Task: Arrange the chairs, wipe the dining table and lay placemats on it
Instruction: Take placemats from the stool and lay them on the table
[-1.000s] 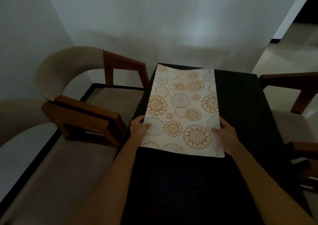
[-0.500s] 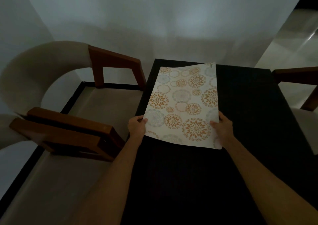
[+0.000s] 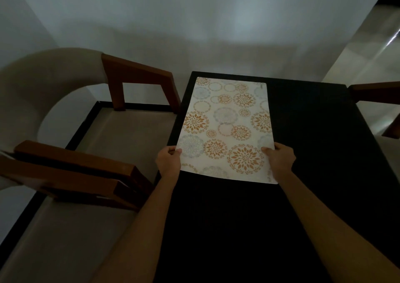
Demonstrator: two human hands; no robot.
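Observation:
A white placemat (image 3: 228, 127) with orange and pale blue flower circles lies lengthwise on the far left part of the black dining table (image 3: 313, 153). My left hand (image 3: 168, 160) pinches its near left edge, thumb on top. My right hand (image 3: 280, 157) pinches its near right edge the same way. The mat's far end reaches almost to the table's far edge. A beige chair (image 3: 49, 101) with brown wooden arms stands close against the table's left side.
A grey wall runs just behind the table. Part of a second chair's wooden arm (image 3: 374, 92) shows at the right edge. A strip of pale floor (image 3: 129, 142) with a black border lies between the left chair and the table.
The view has shifted, so the left chair now sits further left in the frame. Both hands keep their hold on the mat's near edge, which looks flatter on the table.

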